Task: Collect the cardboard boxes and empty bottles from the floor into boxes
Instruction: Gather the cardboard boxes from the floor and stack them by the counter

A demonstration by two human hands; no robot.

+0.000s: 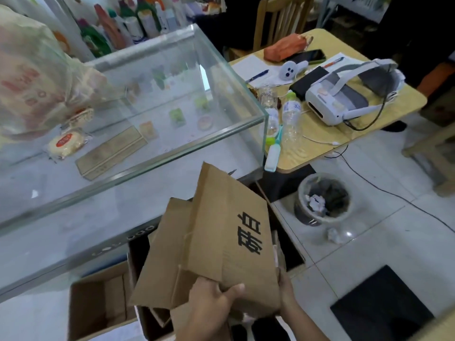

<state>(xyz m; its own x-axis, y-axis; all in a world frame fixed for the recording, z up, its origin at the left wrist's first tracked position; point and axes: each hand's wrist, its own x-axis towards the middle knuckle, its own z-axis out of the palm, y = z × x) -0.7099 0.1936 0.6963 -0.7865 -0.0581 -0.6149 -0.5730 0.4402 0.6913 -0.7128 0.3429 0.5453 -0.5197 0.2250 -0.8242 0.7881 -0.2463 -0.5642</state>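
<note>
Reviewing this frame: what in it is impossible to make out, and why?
Head view only:
- Contents of the open box under the flattened cardboard: hidden by that cardboard and the left hand.
- Right hand: its fingers are behind the cardboard.
- Box at lower left: cut off by the bottom edge.
- Bottles on the shelf: blurred, labels unreadable.
- Waste bin contents: too small beyond crumpled paper.

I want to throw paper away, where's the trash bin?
The trash bin stands on the floor at right, beside the yellow table.
</note>
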